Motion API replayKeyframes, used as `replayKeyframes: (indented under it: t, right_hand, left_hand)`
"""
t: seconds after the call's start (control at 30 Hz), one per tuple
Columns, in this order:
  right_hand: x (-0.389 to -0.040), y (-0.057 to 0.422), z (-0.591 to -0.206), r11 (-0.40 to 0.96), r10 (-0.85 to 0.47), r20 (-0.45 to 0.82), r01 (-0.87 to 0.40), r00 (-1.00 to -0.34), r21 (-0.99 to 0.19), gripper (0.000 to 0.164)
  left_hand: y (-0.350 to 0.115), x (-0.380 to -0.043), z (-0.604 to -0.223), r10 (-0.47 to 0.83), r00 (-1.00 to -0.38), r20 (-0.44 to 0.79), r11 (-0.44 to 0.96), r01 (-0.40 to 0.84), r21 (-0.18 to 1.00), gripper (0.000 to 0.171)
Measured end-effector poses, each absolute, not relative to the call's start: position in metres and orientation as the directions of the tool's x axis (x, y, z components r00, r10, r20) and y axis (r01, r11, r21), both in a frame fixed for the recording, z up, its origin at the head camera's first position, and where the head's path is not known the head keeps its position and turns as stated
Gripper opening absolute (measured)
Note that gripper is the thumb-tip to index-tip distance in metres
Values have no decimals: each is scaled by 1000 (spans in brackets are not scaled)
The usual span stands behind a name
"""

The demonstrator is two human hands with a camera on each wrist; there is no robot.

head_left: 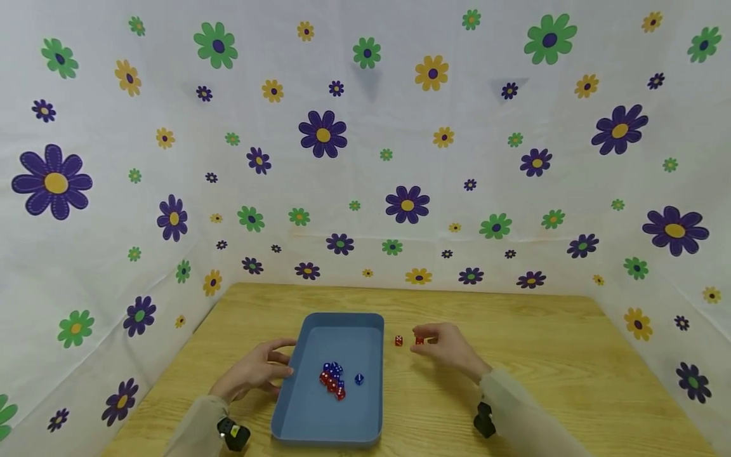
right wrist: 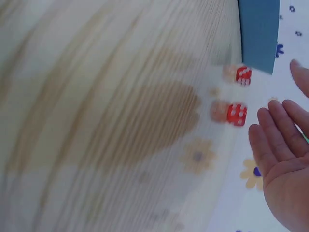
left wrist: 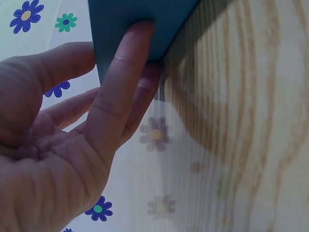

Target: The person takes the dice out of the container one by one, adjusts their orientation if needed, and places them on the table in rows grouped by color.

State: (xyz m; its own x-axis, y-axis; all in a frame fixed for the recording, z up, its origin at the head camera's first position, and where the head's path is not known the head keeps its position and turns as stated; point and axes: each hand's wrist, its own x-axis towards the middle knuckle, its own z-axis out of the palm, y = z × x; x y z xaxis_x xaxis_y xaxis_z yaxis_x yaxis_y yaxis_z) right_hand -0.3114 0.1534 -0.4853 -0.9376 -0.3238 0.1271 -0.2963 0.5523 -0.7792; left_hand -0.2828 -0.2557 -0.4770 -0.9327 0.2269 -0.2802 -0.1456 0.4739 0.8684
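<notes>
A blue tray [head_left: 342,419] lies on the wooden table, with several blue dice [head_left: 337,369] and red dice [head_left: 332,384] clustered in it. One blue die [head_left: 359,379] sits apart, to the right of the cluster. My left hand [head_left: 251,368] touches the tray's left side; in the left wrist view its extended fingers [left wrist: 113,96] lie against the wall. To the tray's right, a red die [head_left: 398,341] rests on the table. My right hand [head_left: 451,350] is around a second red die [head_left: 419,341], its fingers loosely spread and apart from the die in the right wrist view.
The wooden table [head_left: 542,355] reaches back to a white cloth [head_left: 365,178] printed with flowers, which also hangs along both sides. A small black device [head_left: 234,434] is strapped at the left wrist, and another black device [head_left: 485,420] at the right.
</notes>
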Motion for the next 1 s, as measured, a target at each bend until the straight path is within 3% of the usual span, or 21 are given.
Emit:
replayKeyframes:
  t: [0.57, 1.0]
  right_hand:
    - [-301, 99, -482, 458, -524, 191, -465, -830, -758, 58]
    - [-310, 57, -480, 547, -563, 172, -521, -808, -655, 41]
  left_hand:
    - [-254, -284, -478, 216, -938, -270, 475, -141, 869, 64]
    - [-258, -282, -477, 249, -931, -266, 463, -127, 877, 64]
